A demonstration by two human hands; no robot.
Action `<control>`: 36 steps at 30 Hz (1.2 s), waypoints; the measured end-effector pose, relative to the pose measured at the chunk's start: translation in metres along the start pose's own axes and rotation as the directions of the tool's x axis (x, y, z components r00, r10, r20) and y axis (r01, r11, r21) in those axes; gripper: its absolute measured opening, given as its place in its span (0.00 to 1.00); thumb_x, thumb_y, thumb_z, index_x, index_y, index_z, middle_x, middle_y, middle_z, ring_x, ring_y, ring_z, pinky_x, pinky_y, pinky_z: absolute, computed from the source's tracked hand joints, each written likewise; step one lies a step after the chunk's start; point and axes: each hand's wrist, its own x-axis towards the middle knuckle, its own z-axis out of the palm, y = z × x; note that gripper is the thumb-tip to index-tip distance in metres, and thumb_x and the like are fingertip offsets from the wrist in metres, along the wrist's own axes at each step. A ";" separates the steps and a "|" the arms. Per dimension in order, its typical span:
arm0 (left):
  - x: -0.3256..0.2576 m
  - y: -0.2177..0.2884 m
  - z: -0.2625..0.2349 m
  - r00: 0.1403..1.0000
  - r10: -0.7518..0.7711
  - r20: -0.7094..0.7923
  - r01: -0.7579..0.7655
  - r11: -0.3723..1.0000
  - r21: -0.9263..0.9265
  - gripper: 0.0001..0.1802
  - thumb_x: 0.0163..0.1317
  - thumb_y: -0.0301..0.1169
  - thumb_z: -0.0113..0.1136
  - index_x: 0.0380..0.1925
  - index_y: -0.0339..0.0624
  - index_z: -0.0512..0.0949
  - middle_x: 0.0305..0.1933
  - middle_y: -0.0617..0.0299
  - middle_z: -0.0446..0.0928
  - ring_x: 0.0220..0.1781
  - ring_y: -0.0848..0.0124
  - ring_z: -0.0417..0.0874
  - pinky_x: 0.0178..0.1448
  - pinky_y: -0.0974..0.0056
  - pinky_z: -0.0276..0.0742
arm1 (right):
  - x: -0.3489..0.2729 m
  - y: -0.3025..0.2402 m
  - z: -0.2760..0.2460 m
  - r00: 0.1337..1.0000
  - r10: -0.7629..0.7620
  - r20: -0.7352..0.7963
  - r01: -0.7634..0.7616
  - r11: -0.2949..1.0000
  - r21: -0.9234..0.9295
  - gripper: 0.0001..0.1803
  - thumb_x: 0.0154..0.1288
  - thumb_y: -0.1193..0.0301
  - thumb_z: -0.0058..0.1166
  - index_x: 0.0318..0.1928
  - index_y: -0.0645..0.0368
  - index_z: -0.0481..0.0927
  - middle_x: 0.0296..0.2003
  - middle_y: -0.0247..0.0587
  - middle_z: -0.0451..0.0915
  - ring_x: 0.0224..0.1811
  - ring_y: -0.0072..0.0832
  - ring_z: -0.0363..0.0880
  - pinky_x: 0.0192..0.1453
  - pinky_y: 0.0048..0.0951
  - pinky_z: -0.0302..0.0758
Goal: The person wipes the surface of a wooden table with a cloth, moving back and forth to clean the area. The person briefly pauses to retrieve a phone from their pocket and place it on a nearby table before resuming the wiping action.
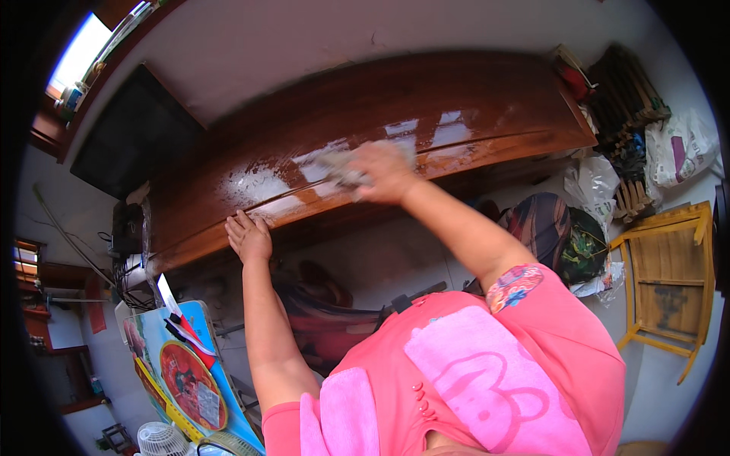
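Note:
My right hand (pixel 386 173) presses a greyish cloth (pixel 344 169) onto a long, dark red-brown wooden table (pixel 334 106); both hand and cloth are smeared by motion. Wet, shiny streaks and droplets cover the wood around the cloth. To the left, my left hand (pixel 249 237) rests on the table's near edge with its fingers stretched out, holding nothing. A groove runs along the top close to that edge.
A black flat screen (pixel 137 131) stands at the table's left end. Lower left is a blue picture board (pixel 186 372) beside a white fan (pixel 163 439). On the right are a wooden chair (pixel 669 281), plastic bags (pixel 680 148) and stacked dark wooden pieces (pixel 627 87).

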 end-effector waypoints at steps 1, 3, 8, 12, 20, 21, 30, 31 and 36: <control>0.000 0.001 -0.001 1.000 0.001 0.001 -0.001 1.000 -0.002 0.39 0.75 0.52 0.41 0.78 0.43 0.52 0.83 0.42 0.46 0.84 0.47 0.44 0.83 0.45 0.43 | -0.012 0.025 -0.025 0.993 0.120 0.007 -0.120 0.992 -0.032 0.25 0.44 0.56 0.65 0.46 0.44 0.85 0.51 0.36 0.82 0.58 0.39 0.77 0.61 0.45 0.72; 0.000 0.002 -0.002 1.000 0.001 0.003 -0.001 1.000 -0.003 0.39 0.75 0.52 0.41 0.78 0.43 0.52 0.83 0.42 0.45 0.84 0.47 0.44 0.83 0.45 0.43 | -0.051 0.092 -0.055 0.948 0.265 -0.176 -0.298 0.935 -0.195 0.22 0.46 0.56 0.64 0.44 0.47 0.86 0.48 0.40 0.83 0.54 0.42 0.80 0.59 0.46 0.76; 0.003 0.003 0.003 1.000 0.001 0.015 -0.001 1.000 0.013 0.39 0.75 0.53 0.38 0.79 0.43 0.51 0.83 0.41 0.43 0.84 0.45 0.42 0.83 0.44 0.41 | -0.137 0.216 -0.131 0.730 0.614 -0.299 -0.669 0.556 -0.492 0.27 0.55 0.51 0.59 0.55 0.46 0.82 0.57 0.37 0.80 0.61 0.40 0.77 0.64 0.47 0.72; 0.001 0.001 0.004 1.000 -0.015 0.002 0.015 1.000 -0.002 0.39 0.75 0.53 0.37 0.79 0.42 0.51 0.83 0.41 0.44 0.84 0.45 0.43 0.83 0.44 0.42 | -0.130 0.203 -0.115 0.750 0.585 -0.308 -0.642 0.532 -0.552 0.27 0.55 0.51 0.59 0.54 0.46 0.83 0.54 0.36 0.81 0.59 0.41 0.77 0.63 0.49 0.70; 0.006 0.001 0.002 1.000 -0.008 0.012 0.008 1.000 0.009 0.39 0.75 0.53 0.36 0.79 0.43 0.52 0.83 0.40 0.45 0.84 0.45 0.43 0.83 0.45 0.42 | -0.001 -0.002 0.013 0.978 0.206 -0.038 -0.209 0.972 -0.104 0.28 0.49 0.54 0.62 0.53 0.44 0.82 0.56 0.40 0.79 0.61 0.41 0.75 0.65 0.54 0.64; 0.006 -0.006 0.005 1.000 -0.014 0.008 0.014 1.000 0.018 0.39 0.75 0.54 0.36 0.79 0.43 0.51 0.82 0.40 0.45 0.84 0.45 0.43 0.83 0.45 0.42 | 0.014 -0.037 0.016 0.976 0.196 0.090 -0.194 0.980 -0.039 0.29 0.51 0.52 0.61 0.55 0.43 0.81 0.60 0.41 0.77 0.66 0.40 0.71 0.68 0.57 0.61; 0.014 -0.013 0.006 0.997 -0.028 0.078 0.023 0.997 0.069 0.40 0.76 0.55 0.37 0.80 0.46 0.49 0.83 0.42 0.43 0.85 0.47 0.42 0.83 0.47 0.42 | 0.000 -0.045 0.021 0.962 0.015 0.272 -0.048 0.992 0.115 0.37 0.49 0.49 0.67 0.62 0.41 0.79 0.69 0.38 0.71 0.76 0.39 0.62 0.78 0.59 0.51; 0.016 -0.015 0.007 0.997 -0.022 0.075 0.016 0.997 0.071 0.40 0.76 0.55 0.37 0.80 0.47 0.49 0.83 0.42 0.43 0.85 0.47 0.42 0.83 0.47 0.42 | -0.014 -0.026 0.010 0.976 0.057 0.211 -0.074 0.995 0.074 0.35 0.49 0.50 0.67 0.61 0.41 0.80 0.68 0.38 0.72 0.76 0.40 0.62 0.77 0.58 0.52; 0.015 -0.024 0.011 0.998 -0.013 0.069 0.007 0.996 0.084 0.39 0.76 0.55 0.36 0.80 0.46 0.49 0.83 0.42 0.43 0.84 0.47 0.43 0.83 0.47 0.42 | -0.075 0.093 -0.075 0.935 0.348 -0.069 -0.355 0.924 -0.145 0.23 0.49 0.52 0.63 0.47 0.42 0.86 0.53 0.35 0.82 0.60 0.38 0.77 0.66 0.47 0.70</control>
